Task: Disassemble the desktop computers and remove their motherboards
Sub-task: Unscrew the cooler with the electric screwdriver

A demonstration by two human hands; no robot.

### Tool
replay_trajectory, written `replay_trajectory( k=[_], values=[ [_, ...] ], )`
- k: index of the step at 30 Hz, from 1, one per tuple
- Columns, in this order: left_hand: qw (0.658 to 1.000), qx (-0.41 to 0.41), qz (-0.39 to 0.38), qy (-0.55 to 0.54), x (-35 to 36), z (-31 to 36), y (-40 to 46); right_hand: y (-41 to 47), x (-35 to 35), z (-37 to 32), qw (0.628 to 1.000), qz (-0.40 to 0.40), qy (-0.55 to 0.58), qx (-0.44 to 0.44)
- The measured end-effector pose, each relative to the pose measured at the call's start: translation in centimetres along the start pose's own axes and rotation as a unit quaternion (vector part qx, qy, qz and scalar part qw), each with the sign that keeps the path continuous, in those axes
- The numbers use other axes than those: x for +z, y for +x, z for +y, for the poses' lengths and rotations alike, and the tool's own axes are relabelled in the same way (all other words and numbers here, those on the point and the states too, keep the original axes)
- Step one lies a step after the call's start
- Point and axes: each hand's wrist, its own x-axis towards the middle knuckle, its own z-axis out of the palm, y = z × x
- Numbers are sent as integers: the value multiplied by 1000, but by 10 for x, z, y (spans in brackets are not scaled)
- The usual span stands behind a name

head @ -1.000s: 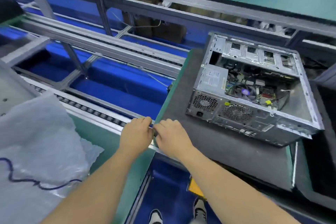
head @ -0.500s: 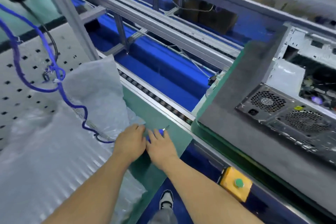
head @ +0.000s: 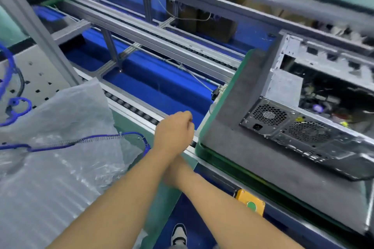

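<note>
- Head view: the left hand (head: 175, 130) is above the edge of the grey roller conveyor rail (head: 139, 112), with its back to the camera. Its fingers are curled into a loose fist, and I cannot tell if something is inside it.
- The left forearm crosses over the right one, so the right hand is hidden under it; I cannot tell how its fingers are.
- The open grey metal desktop computer case (head: 303, 123) lies on its side on the dark grey foam mat (head: 253, 159), on the right. Its rear panel with round fan grilles faces the person, and the boards and cables inside are blurred.
- The mat lies on a green-edged pallet (head: 204, 127), just beside the left hand.
- On the left, a clear bubble-wrap sheet (head: 60, 168) covers the bench, and a blue coiled cable (head: 81, 141) lies across it.
- A yellow box with a green button (head: 251, 204) is on the front of the bench, near the right forearm.
</note>
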Motion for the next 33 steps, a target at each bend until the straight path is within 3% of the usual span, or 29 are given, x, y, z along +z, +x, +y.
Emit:
replay_trajectory(
  k=[1,3,5,8,10,12,15,18,21,25,30,33],
  values=[
    [999,35,13,-12,-7,27,15,-5,-22,1,985,52,166,3],
    [991,117,47,-36,-20,85,41,-23,-78,13,892,177,417,2],
    [969,220,84,-79,-36,147,56,-53,-140,36,846,252,467,-49],
    [884,394,150,-201,-61,232,62,-106,-223,77,791,354,486,-109],
    [836,453,200,-237,-67,275,65,-148,-268,107,740,447,492,-103],
    [818,486,223,-211,-60,302,72,-183,-306,140,701,532,469,-76],
    [847,481,160,-160,-21,312,93,-215,-352,197,725,565,392,32],
    [929,359,35,-76,29,308,125,-218,-370,247,775,508,371,62],
    [968,250,-6,-21,63,299,162,-206,-369,277,799,443,403,46],
    [971,230,-22,58,94,280,189,-188,-363,303,780,414,468,-16],
    [963,223,-67,134,104,280,194,-170,-360,320,683,504,525,-60],
    [958,222,-83,159,103,281,193,-159,-356,326,708,498,499,-43]
  ],
)
